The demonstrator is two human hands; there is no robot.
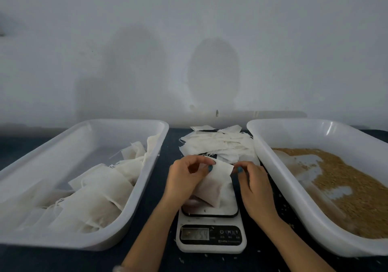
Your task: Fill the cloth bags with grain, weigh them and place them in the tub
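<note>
A filled white cloth bag (214, 184) hangs tilted just above the platform of a small white kitchen scale (211, 225). My left hand (184, 179) holds the bag's upper left side, thumb and fingers curled round it. My right hand (252, 185) pinches at the bag's upper right corner, where its drawstring sits. The left tub (117, 225) holds several filled bags (98, 194). The right tub (273, 166) holds brown grain (348, 189), with bare patches of its floor showing.
A loose heap of empty cloth bags (218, 145) lies behind the scale, between the two tubs. Stray grains dot the dark tabletop (163, 145) near the scale. A plain white wall stands close behind.
</note>
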